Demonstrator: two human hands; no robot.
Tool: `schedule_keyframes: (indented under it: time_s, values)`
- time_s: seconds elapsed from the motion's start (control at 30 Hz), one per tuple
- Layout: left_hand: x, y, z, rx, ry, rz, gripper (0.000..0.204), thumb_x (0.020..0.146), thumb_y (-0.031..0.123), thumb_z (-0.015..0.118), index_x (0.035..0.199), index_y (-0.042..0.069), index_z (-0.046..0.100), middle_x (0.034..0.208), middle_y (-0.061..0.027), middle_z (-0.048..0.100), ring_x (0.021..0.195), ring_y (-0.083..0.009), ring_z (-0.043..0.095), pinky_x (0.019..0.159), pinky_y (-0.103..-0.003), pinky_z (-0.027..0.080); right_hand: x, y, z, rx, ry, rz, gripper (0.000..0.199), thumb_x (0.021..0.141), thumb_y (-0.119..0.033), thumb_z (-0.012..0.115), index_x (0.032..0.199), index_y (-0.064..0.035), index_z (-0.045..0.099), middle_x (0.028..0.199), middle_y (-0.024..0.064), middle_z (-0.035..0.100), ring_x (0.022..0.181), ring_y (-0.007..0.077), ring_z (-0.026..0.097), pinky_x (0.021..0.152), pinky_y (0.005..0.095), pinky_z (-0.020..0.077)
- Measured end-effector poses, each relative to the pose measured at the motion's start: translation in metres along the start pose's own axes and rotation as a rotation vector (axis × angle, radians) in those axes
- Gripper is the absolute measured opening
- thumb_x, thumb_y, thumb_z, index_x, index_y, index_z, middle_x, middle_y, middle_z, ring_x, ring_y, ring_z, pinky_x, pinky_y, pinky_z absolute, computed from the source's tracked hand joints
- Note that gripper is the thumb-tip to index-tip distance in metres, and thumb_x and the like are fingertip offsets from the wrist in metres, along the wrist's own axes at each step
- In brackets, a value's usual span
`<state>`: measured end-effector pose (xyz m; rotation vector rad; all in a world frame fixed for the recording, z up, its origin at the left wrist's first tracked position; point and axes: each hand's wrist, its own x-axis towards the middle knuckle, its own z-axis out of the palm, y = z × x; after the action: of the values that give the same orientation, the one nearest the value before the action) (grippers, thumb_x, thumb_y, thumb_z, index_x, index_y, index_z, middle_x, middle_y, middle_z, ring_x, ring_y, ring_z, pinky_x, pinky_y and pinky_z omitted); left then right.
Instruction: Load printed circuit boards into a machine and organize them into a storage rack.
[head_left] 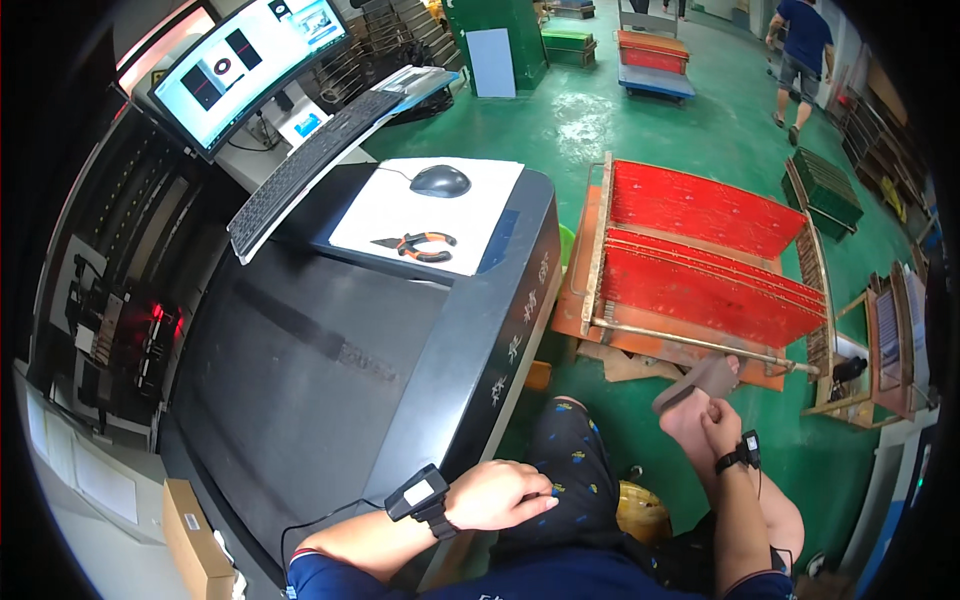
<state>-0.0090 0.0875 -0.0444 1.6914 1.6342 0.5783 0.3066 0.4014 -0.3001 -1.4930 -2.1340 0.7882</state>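
My left hand (500,494) lies on my thigh in dark patterned shorts (575,465), fingers loosely bent, thumb out, holding nothing. My right hand (720,426) rests at my ankle with its fingers curled against the skin. On that foot is a grey-brown sandal (695,385). Each wrist carries a strapped device, one on the left (420,497) and one on the right (743,453). Beyond my left hand, orange-and-black pliers (425,247) lie on a white sheet (370,225), with a black mouse (440,181) behind them.
A dark machine (310,350) fills the left, with a keyboard (310,170) and monitor (240,75) above it. A rack (600,240) of red panels (700,205) stands ahead right. Under my legs shows a yellow seat (642,512). A person (803,45) is far right on the green floor.
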Motion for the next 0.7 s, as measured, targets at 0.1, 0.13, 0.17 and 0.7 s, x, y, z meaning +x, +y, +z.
schedule_keyframes:
  time_s: [0.1, 0.13, 0.17, 0.7]
  values:
    - [-0.002, -0.001, 0.0, 0.003, -0.026, 0.003, 0.025, 0.092, 0.03, 0.059, 0.092, 0.006, 0.067, 0.081, -0.011, 0.066, 0.078, -0.0308, 0.065, 0.069, -0.039, 0.052, 0.002, 0.001, -0.001, -0.108, -0.102, 0.132, 0.032, 0.074, -0.012, 0.071, 0.103, -0.0023, 0.065, 0.08, 0.0144, 0.064, 0.07, 0.0249, 0.063, 0.068, 0.0354, 0.051]
    - [-0.002, -0.002, 0.0, 0.01, -0.033, -0.014, 0.025, 0.092, 0.03, 0.059, 0.092, 0.006, 0.067, 0.081, -0.011, 0.066, 0.078, -0.0308, 0.065, 0.069, -0.039, 0.052, 0.002, 0.001, 0.0, -0.072, -0.158, 0.084, 0.032, 0.074, -0.012, 0.071, 0.103, -0.0023, 0.065, 0.08, 0.0144, 0.064, 0.07, 0.0249, 0.063, 0.068, 0.0354, 0.051]
    - [-0.002, -0.002, 0.0, -0.002, -0.021, -0.007, 0.025, 0.092, 0.03, 0.059, 0.092, 0.006, 0.067, 0.081, -0.0111, 0.066, 0.078, -0.031, 0.065, 0.069, -0.039, 0.052, 0.002, 0.001, 0.0, -0.101, 0.009, -0.147, 0.029, 0.074, -0.012, 0.071, 0.1, -0.0027, 0.065, 0.078, 0.0138, 0.064, 0.068, 0.0249, 0.062, 0.067, 0.0352, 0.0506]
    - [-0.001, -0.002, 0.001, 0.0, -0.041, -0.017, 0.025, 0.093, 0.03, 0.058, 0.092, 0.006, 0.067, 0.082, -0.0123, 0.065, 0.079, -0.0313, 0.064, 0.071, -0.04, 0.052, -0.001, 0.004, 0.008, 0.057, 0.073, -0.067, 0.018, 0.075, -0.009, 0.071, 0.092, -0.0021, 0.067, 0.067, 0.0074, 0.062, 0.06, 0.0173, 0.059, 0.062, 0.0311, 0.0502]
